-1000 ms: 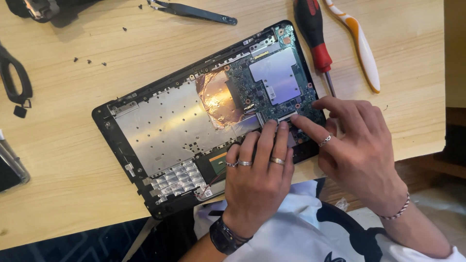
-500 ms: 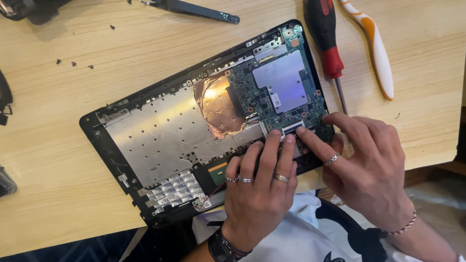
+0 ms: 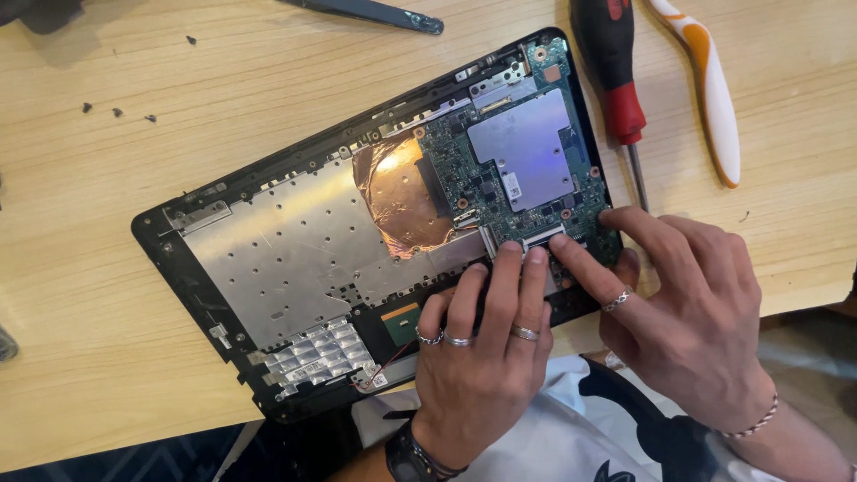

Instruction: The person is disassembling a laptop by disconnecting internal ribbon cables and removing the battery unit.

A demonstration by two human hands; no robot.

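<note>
The opened laptop (image 3: 357, 241) lies slantwise across the middle of the frame on the wooden table (image 3: 134, 116), its green circuit board (image 3: 518, 170) toward the upper right. My left hand (image 3: 478, 366) lies flat on the laptop's lower edge, fingers stretched and close together, two fingertips pressing a small connector (image 3: 543, 239) at the board's bottom edge. My right hand (image 3: 687, 312), fingers spread, touches the same spot with the forefinger; neither hand grips anything. A red-handled screwdriver (image 3: 616, 89) and an orange-and-white tool (image 3: 705, 80) lie at upper right.
</note>
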